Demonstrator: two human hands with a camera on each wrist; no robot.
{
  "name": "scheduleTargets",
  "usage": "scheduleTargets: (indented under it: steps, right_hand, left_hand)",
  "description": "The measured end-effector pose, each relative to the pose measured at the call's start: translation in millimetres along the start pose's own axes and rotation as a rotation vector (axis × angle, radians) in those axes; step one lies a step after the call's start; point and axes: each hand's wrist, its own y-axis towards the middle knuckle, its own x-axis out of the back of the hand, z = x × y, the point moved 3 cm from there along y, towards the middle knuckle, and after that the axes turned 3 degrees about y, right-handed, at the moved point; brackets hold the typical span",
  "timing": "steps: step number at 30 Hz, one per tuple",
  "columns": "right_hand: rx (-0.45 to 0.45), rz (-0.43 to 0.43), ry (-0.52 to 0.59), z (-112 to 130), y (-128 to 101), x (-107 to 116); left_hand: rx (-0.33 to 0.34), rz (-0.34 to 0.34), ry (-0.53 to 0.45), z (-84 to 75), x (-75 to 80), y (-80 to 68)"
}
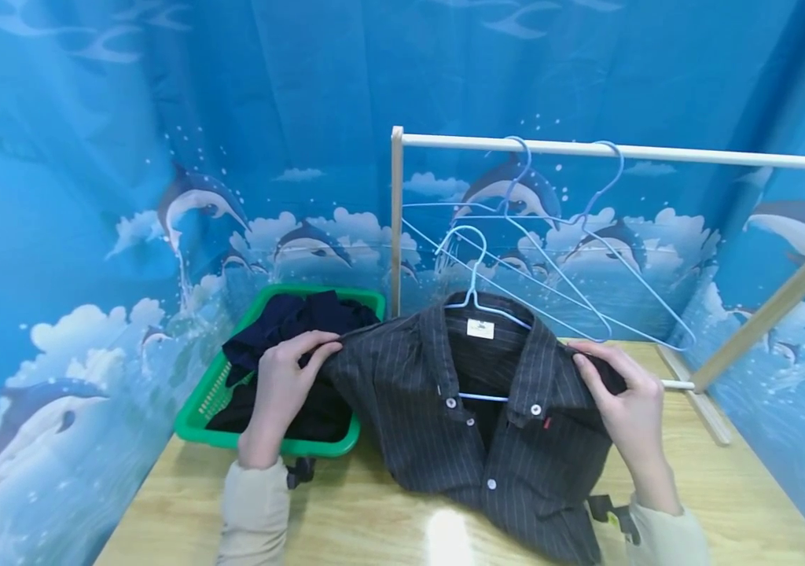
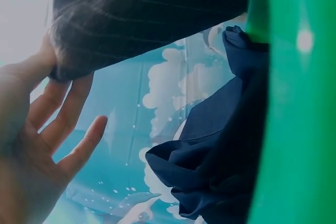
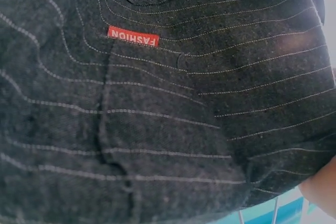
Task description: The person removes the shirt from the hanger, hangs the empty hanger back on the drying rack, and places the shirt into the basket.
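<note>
A dark pinstriped button-up shirt (image 1: 420, 409) is held up by its two shoulders, its collar spread and upper buttons undone. Inside the neck sits a light blue hanger (image 1: 476, 275), its hook rising free above the collar. My left hand (image 1: 289, 381) pinches the shoulder on the left between thumb and fingers; in the left wrist view the other fingers spread below the cloth. My right hand (image 1: 625, 409) pinches the opposite shoulder. A red tag (image 3: 133, 36) shows on the shirt front in the right wrist view, where most of the right hand is hidden.
A green basket (image 1: 193, 428) with dark clothes (image 1: 310, 314) stands at the left of the wooden table (image 1: 367, 527). Behind the shirt, a rack with a white rail (image 1: 692, 155) carries purple-blue hangers (image 1: 604, 185). A dolphin-print curtain (image 1: 317, 94) surrounds the table.
</note>
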Motion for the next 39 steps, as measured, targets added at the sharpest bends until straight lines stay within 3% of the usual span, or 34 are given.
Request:
scheduleTargets:
  steps: [6,13,25,39]
  right_hand:
    - [0.002,0.014,-0.053,-28,-8,-2]
    - [0.02,0.034,-0.098,-27,-10,-8]
    - [-0.011,0.083,-0.102,-30,-12,-10]
    - [-0.028,0.066,-0.081,-30,-13,-8]
  left_hand:
    - [-0.079,-0.004,0.161,-7.6,-9.1,2.3]
    - [-0.133,0.017,0.274,-11.9,-19.6,1.3]
    - [-0.106,0.04,0.261,-14.0,-19.3,0.2]
    - [-0.117,0.027,0.212,-25.6,-20.7,1.4]
